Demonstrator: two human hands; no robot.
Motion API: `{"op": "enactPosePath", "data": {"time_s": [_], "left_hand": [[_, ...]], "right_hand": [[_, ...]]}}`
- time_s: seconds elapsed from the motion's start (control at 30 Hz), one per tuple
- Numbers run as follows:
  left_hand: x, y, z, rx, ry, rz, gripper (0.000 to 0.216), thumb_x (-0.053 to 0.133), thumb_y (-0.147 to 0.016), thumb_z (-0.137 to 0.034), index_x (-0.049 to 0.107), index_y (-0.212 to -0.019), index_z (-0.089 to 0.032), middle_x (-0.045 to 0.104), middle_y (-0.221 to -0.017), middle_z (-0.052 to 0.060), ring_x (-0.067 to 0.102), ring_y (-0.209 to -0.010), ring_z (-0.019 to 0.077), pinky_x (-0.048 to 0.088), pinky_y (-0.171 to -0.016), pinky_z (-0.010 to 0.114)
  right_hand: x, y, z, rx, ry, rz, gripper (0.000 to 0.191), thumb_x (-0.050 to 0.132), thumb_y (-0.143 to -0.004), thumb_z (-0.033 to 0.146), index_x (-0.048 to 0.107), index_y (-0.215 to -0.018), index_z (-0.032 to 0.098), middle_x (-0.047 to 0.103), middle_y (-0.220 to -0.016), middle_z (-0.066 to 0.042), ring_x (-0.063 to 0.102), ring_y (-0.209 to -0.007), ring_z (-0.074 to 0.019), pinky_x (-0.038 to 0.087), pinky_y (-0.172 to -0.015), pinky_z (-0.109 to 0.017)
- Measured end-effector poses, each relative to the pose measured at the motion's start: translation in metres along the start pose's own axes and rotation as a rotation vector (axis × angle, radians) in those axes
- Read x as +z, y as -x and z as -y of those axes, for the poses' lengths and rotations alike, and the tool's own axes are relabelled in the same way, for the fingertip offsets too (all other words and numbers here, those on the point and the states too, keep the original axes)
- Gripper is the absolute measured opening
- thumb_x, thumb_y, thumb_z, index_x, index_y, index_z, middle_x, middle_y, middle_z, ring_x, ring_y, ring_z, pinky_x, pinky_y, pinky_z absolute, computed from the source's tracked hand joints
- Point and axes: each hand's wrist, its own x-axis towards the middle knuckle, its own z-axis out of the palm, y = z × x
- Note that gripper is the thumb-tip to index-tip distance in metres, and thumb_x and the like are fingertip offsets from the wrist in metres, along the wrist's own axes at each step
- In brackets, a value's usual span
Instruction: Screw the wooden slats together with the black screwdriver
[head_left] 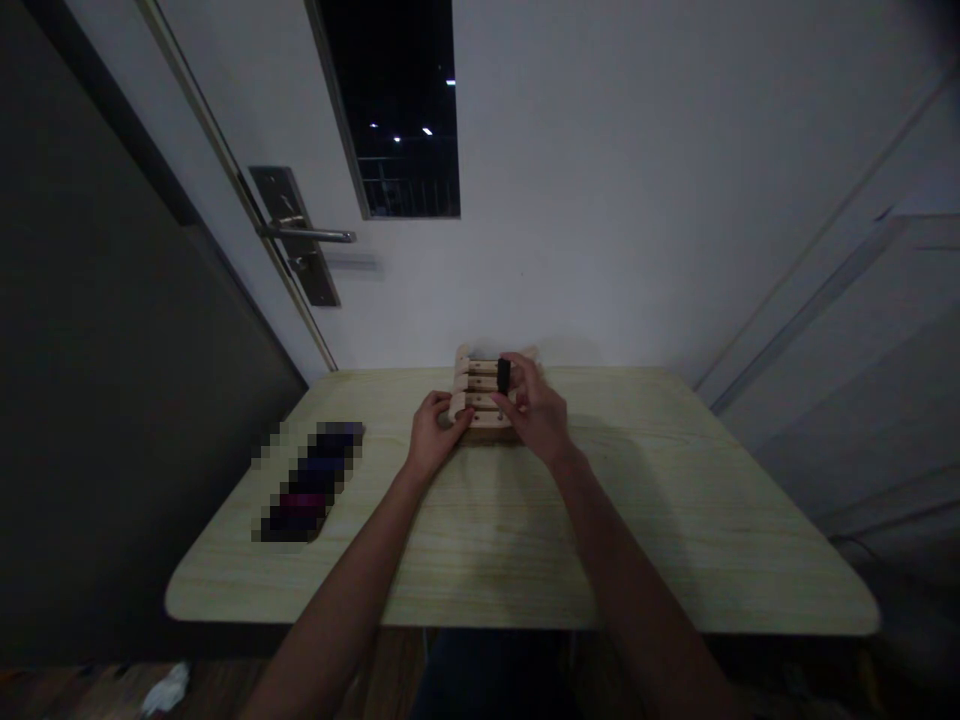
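A small pale wooden rack (pixel 480 419) with several crosswise slats stands at the back of the table. My left hand (pixel 436 428) is closed on its front left corner, with the thumb along the front slat. My right hand (pixel 538 412) pinches a small black block-shaped object (pixel 504 376) between thumb and fingers, upright over the slats. Whether the black object touches the slats, I cannot tell. The right side of the rack is mostly hidden behind my right hand.
The light wood-grain table (pixel 465 560) has rounded front corners and meets a white door (pixel 570 200) at the back. A metal door handle (pixel 315 235) is at upper left. On the table's left lies a dark, pixelated oblong object (pixel 311 485).
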Motion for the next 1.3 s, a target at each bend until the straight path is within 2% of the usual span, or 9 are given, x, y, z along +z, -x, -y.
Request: {"op": "enactPosePath", "data": {"time_s": [0.13,0.27,0.43,0.6,0.77,0.9,1.13,1.3], "left_hand": [[-0.0002,-0.0002,-0.0008,-0.003,-0.008,0.002,0.017,0.065,-0.077,-0.033,0.069,-0.073,-0.017,0.06,-0.087,0.006,0.059,-0.085,0.0179,0.047,-0.081,0.03],[-0.0008,0.0004,-0.002,-0.017,-0.013,0.011,0.017,0.064,-0.077,-0.033,0.069,-0.074,-0.018,0.061,-0.088,0.005,0.058,-0.087,0.0178,0.047,-0.081,0.03],[-0.0007,0.0009,-0.0022,-0.02,0.0,0.011,0.018,0.064,-0.077,-0.035,0.069,-0.075,-0.018,0.06,-0.089,0.006,0.058,-0.087,0.018,0.047,-0.082,0.03],[-0.0005,0.0005,-0.0029,-0.029,0.009,0.003,0.017,0.064,-0.076,-0.034,0.069,-0.074,-0.018,0.06,-0.088,0.005,0.058,-0.087,0.0181,0.047,-0.082,0.03],[-0.0016,0.0003,-0.0043,-0.023,0.007,0.015,0.016,0.064,-0.076,-0.033,0.069,-0.074,-0.018,0.06,-0.087,0.005,0.059,-0.085,0.018,0.047,-0.082,0.031],[-0.0014,0.0003,-0.0038,-0.023,-0.004,0.007,0.016,0.064,-0.076,-0.033,0.069,-0.075,-0.018,0.06,-0.087,0.006,0.058,-0.085,0.0182,0.047,-0.081,0.031],[-0.001,0.0005,-0.002,-0.016,-0.014,0.014,0.018,0.063,-0.078,-0.035,0.069,-0.077,-0.018,0.06,-0.088,0.005,0.058,-0.086,0.0176,0.047,-0.081,0.03],[-0.0006,0.0005,-0.0012,-0.014,-0.015,0.007,0.016,0.064,-0.077,-0.034,0.069,-0.075,-0.018,0.061,-0.088,0.005,0.059,-0.086,0.0177,0.047,-0.081,0.03]], "right_hand": [[-0.0023,0.0012,0.0015,-0.017,0.0,0.007,0.048,0.052,-0.086,0.032,0.04,-0.132,0.027,0.068,-0.098,-0.001,0.061,-0.065,-0.0123,0.05,-0.066,-0.025],[-0.0045,0.0013,0.0022,-0.015,-0.013,0.018,0.047,0.05,-0.086,0.029,0.04,-0.132,0.027,0.068,-0.091,-0.001,0.063,-0.071,-0.0143,0.05,-0.067,-0.025],[-0.0024,0.0001,-0.0003,-0.002,-0.021,0.008,0.048,0.06,-0.082,0.036,0.045,-0.128,0.027,0.066,-0.087,0.0,0.059,-0.062,-0.0126,0.049,-0.065,-0.026],[-0.0022,-0.0004,0.0005,-0.005,0.036,0.03,0.05,0.059,-0.083,0.04,0.045,-0.13,0.031,0.067,-0.088,0.001,0.055,-0.057,-0.0111,0.047,-0.061,-0.025],[-0.0052,0.0002,0.0034,-0.025,0.037,0.034,0.047,0.051,-0.087,0.033,0.044,-0.133,0.03,0.068,-0.091,0.0,0.06,-0.063,-0.0121,0.049,-0.064,-0.024],[-0.0054,0.0007,0.0014,-0.015,0.032,0.04,0.046,0.046,-0.089,0.03,0.042,-0.134,0.028,0.07,-0.089,0.0,0.059,-0.061,-0.0123,0.049,-0.062,-0.025],[-0.0028,0.0007,-0.0012,-0.031,0.037,0.029,0.045,0.051,-0.087,0.034,0.044,-0.131,0.028,0.067,-0.081,0.002,0.056,-0.058,-0.0119,0.046,-0.061,-0.025],[-0.0021,-0.0006,0.0013,0.011,0.039,0.001,0.048,0.06,-0.082,0.039,0.048,-0.127,0.029,0.067,-0.087,0.002,0.054,-0.055,-0.0103,0.045,-0.058,-0.024]]}}
